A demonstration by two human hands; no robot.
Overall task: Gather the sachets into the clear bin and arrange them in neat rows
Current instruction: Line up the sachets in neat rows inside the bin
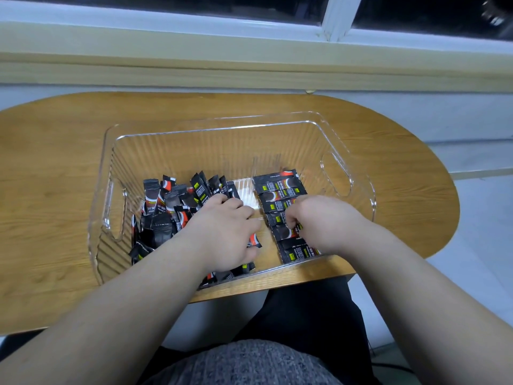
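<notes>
A clear ribbed bin with cut-out handles stands on the wooden table. Its left half holds a loose heap of black sachets with red and yellow print. Along the right side several sachets lie flat in a row, one behind the other. My left hand rests palm down on the heap, fingers curled over sachets near the middle; what it holds is hidden. My right hand is over the row's near part, fingertips curled down and pinching a sachet in the row.
The oval wooden table ends just in front of the bin's near wall. A pale windowsill and dark window run behind the table. My lap, in dark trousers and a grey top, is below the table edge.
</notes>
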